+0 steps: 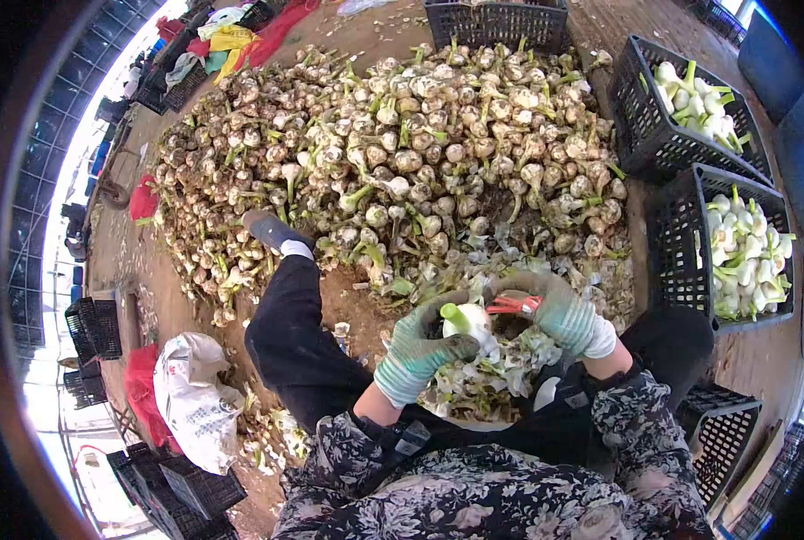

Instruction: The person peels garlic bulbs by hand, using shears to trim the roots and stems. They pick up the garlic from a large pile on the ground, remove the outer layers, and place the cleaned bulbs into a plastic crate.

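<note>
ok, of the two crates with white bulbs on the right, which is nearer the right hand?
The lower crate, by the right knee. The upper crate sits beyond it, farther from the right hand.

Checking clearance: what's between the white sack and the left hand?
Head view: the dark-trousered left leg, plus scattered scraps on the ground near the sack.

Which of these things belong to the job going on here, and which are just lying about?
Seemingly in the job:
- white bulb in the left hand
- red tool in the right hand
- heap of bulbs
- crates of pale bulbs

Apparently just lying about:
- white sack
- red netting
- yellow bag
</note>
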Tool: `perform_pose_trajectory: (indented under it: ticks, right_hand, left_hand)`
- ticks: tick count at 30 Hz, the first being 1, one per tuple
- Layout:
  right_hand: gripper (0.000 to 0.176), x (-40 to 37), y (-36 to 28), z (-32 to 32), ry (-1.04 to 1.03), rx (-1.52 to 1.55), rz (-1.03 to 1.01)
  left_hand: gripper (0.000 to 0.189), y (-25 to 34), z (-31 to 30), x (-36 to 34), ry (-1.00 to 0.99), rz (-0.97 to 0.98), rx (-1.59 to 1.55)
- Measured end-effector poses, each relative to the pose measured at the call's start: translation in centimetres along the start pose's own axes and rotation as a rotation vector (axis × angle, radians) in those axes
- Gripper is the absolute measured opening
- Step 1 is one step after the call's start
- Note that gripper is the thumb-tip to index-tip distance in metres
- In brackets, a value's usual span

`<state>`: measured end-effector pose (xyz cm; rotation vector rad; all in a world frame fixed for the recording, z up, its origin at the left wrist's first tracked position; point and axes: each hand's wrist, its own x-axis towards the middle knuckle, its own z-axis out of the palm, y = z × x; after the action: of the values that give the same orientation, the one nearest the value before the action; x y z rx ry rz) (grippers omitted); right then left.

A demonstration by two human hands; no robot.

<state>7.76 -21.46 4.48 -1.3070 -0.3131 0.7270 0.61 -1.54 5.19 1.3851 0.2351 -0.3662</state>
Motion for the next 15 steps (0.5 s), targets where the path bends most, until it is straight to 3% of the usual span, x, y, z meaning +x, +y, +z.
perform_pose_trajectory:
  ticks: [1,3,4,5,7,9,11,12,15]
  right_hand:
    - [0.044,-0.3,0.1,0.3,0.001,-0.001,-0.001]
    - [0.032,-0.8,0.0,1.4,0.067,-0.441,-0.059]
    - [0.024,-1.0,1.5,2.6,0.202,-0.312,-0.245]
    - [0.024,-1.2,1.5,2.6,0.203,-0.309,-0.243]
    - [0.018,-1.3,0.3,2.4,0.186,-0.790,-0.101]
    - [0.017,-0.6,1.1,1.2,0.252,-0.799,-0.102]
    - [0.021,0.1,1.3,-0.4,0.188,-0.703,0.142]
    - [0.029,0.4,1.2,-0.1,0.276,-0.503,0.027]
    - [0.029,-1.5,-0.7,0.6,0.171,-0.380,-0.078]
  left_hand:
    - [0.060,-0.7,-0.1,0.3,-0.001,0.001,0.000]
    - [0.056,-1.7,0.0,0.8,0.070,0.102,0.081]
    - [0.052,-1.8,0.4,0.6,0.030,0.161,-0.062]
    - [0.052,-1.9,0.5,0.5,0.029,0.157,-0.061]
    - [0.058,-1.2,1.0,0.4,0.031,-0.098,-0.041]
    - [0.058,-0.1,1.6,-0.2,0.016,-0.104,0.023]
    - [0.058,0.3,1.8,-0.4,-0.058,-0.047,-0.093]
    - [0.059,0.0,1.7,0.0,0.001,0.018,-0.082]
    - [0.060,-0.2,1.3,0.1,0.074,0.052,-0.107]
